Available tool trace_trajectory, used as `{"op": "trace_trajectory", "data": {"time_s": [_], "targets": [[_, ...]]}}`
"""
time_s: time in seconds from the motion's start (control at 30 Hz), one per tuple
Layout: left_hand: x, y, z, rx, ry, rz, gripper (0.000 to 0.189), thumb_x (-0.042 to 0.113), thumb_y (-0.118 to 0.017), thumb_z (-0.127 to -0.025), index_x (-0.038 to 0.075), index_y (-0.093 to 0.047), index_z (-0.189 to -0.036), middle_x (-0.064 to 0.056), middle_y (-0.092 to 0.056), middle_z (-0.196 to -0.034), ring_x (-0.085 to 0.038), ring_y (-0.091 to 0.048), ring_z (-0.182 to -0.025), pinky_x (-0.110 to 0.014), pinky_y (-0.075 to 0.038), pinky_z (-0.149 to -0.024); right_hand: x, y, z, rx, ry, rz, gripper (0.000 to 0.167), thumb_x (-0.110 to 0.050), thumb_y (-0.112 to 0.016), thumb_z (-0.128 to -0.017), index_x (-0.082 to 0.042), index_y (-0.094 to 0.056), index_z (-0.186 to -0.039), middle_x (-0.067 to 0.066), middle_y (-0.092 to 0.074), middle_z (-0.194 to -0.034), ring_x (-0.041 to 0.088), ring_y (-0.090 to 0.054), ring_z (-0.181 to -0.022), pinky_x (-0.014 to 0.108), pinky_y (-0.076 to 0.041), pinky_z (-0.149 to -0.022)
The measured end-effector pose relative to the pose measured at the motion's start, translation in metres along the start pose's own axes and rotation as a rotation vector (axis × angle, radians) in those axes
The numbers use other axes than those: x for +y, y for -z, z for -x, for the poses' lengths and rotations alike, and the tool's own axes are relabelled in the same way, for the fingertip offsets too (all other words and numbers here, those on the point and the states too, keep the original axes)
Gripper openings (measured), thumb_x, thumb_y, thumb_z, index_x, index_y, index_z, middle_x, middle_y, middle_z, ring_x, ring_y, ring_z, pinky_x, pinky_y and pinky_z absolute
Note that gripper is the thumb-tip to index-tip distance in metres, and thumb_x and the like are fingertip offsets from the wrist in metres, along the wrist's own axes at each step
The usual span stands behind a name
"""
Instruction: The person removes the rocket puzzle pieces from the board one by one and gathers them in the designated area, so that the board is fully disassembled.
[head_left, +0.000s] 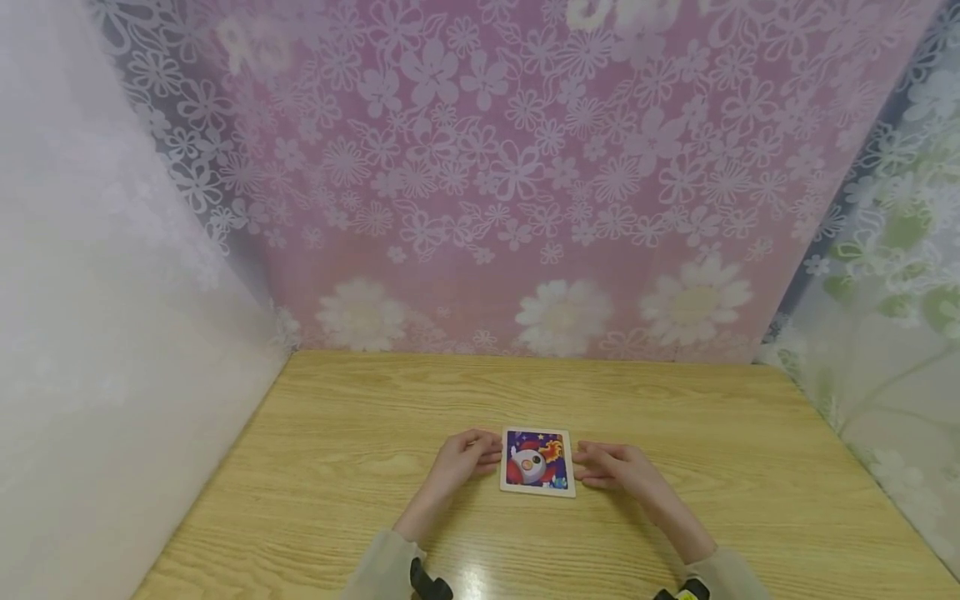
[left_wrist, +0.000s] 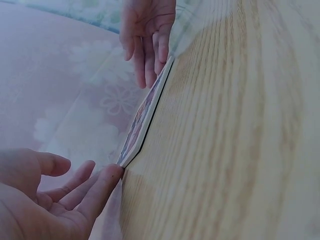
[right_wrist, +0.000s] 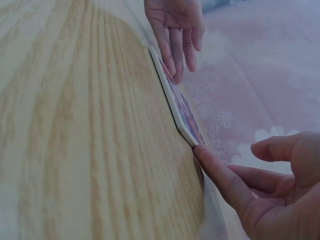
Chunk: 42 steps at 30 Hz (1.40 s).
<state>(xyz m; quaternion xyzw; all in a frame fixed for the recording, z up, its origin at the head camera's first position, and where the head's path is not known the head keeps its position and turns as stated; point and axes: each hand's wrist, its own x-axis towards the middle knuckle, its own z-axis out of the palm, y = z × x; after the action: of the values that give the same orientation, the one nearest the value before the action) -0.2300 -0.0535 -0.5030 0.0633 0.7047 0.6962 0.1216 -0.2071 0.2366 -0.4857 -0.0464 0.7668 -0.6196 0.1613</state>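
Observation:
A thin square picture board (head_left: pixel 537 462) with a pale rim lies flat on the wooden table. Its picture shows a red and white cartoon rocket with orange flames on dark purple. At its left edge is my left hand (head_left: pixel 468 454), fingers loosely extended; in the left wrist view a fingertip (left_wrist: pixel 114 172) meets the board's near corner. On the opposite side my right hand (head_left: pixel 615 468) lies with relaxed fingers, and the right wrist view has a fingertip (right_wrist: pixel 201 151) at the board's edge. Neither thumb presses on the board.
The wooden table (head_left: pixel 360 417) spreads around the board. Behind it hangs a pink floral curtain (head_left: pixel 480 183). A whitish sheet (head_left: pixel 112 333) borders the left side, and a leaf-patterned sheet (head_left: pixel 900 333) the right. Dark straps (head_left: pixel 431 581) circle the wrists over light sleeves.

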Motion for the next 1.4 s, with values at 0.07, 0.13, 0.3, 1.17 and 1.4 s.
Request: {"op": "trace_trajectory", "data": {"time_s": [0.07,0.13,0.3,1.17,1.4], "targets": [[0.0007,-0.0001,0.001,0.005,0.004,-0.003,0.035,0.017,-0.05,-0.108,-0.012,-0.062,-0.124,-0.026,-0.067,-0.122,-0.036,-0.068,-0.111,-0.037,-0.059,-0.089,0.0002,0.0002,-0.0004,-0.006,0.001,-0.006,0.057,-0.023,-0.043,-0.111,0.023,-0.035,-0.144,0.032,-0.06,-0.131,0.031,-0.071,-0.108,0.031,-0.058,-0.087],[0.0013,-0.0002,0.0017,0.007,0.008,-0.005,0.034,0.017,-0.05,-0.108,-0.011,-0.063,-0.124,-0.026,-0.068,-0.122,-0.036,-0.068,-0.111,-0.037,-0.059,-0.088,0.0003,0.0005,-0.0006,-0.01,0.003,-0.014,0.058,-0.023,-0.043,-0.111,0.023,-0.034,-0.144,0.033,-0.06,-0.131,0.03,-0.071,-0.108,0.031,-0.058,-0.088],[0.0008,-0.0002,0.0017,0.009,0.012,-0.01,0.035,0.018,-0.05,-0.108,-0.011,-0.063,-0.124,-0.025,-0.068,-0.121,-0.035,-0.069,-0.11,-0.038,-0.059,-0.088,0.0005,0.0005,-0.0003,-0.013,-0.002,-0.024,0.057,-0.023,-0.043,-0.111,0.023,-0.034,-0.145,0.033,-0.06,-0.132,0.029,-0.071,-0.108,0.031,-0.058,-0.088],[0.0008,0.004,0.0015,0.015,0.037,-0.03,0.035,0.021,-0.053,-0.107,-0.007,-0.065,-0.122,-0.02,-0.071,-0.117,-0.029,-0.07,-0.107,-0.034,-0.059,-0.086,0.0008,0.0023,0.001,0.006,0.006,-0.001,0.056,-0.021,-0.044,-0.111,0.02,-0.034,-0.147,0.032,-0.061,-0.131,0.028,-0.072,-0.104,0.032,-0.059,-0.085],[0.0037,0.0091,0.0002,0.037,0.035,-0.024,0.035,0.022,-0.053,-0.107,-0.006,-0.064,-0.123,-0.019,-0.07,-0.117,-0.027,-0.07,-0.104,-0.034,-0.059,-0.086,-0.0029,0.0045,0.0002,0.112,0.06,0.024,0.053,-0.021,-0.051,-0.108,0.013,-0.041,-0.147,0.03,-0.06,-0.134,0.031,-0.071,-0.107,0.033,-0.059,-0.085]]}}
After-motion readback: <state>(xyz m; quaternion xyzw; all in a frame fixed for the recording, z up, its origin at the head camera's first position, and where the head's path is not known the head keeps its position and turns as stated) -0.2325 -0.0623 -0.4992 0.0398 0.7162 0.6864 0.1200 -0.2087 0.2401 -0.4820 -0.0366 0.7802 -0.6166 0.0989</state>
